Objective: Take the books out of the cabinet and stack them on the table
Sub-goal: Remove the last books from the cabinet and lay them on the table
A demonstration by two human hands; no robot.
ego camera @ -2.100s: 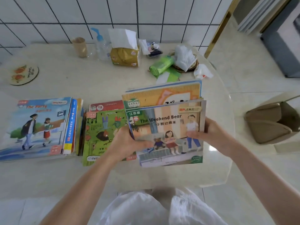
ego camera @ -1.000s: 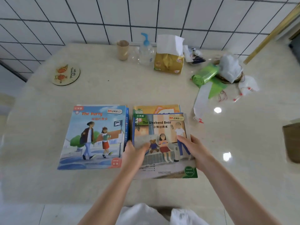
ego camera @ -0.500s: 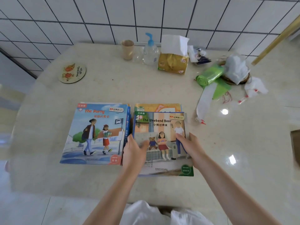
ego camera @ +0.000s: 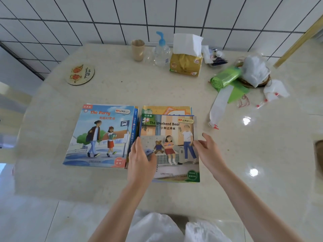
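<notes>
Two piles of picture books lie side by side on the pale stone table (ego camera: 122, 88). The left pile has "The Party" book (ego camera: 99, 135) on top. "The Weekend Bear" book (ego camera: 172, 130) tops the right pile and lies flat over an orange book (ego camera: 166, 110) whose far edge shows. My left hand (ego camera: 141, 158) lies over this book's left edge, thumb on the cover. My right hand (ego camera: 208, 151) is at the book's right edge with fingers spread, only the thumb touching it. No cabinet is in view.
Along the tiled wall stand a round coaster (ego camera: 80, 74), a paper cup (ego camera: 138, 49), a pump bottle (ego camera: 161, 51) and a tissue pack (ego camera: 186, 63). A green bag roll (ego camera: 225, 77), white plastic bags (ego camera: 255, 70) and a plastic sleeve (ego camera: 219, 105) clutter the far right.
The books I held above the table now lie flat on the right pile. My right hand has let go and opened its fingers; my left hand stays at the left edge.
</notes>
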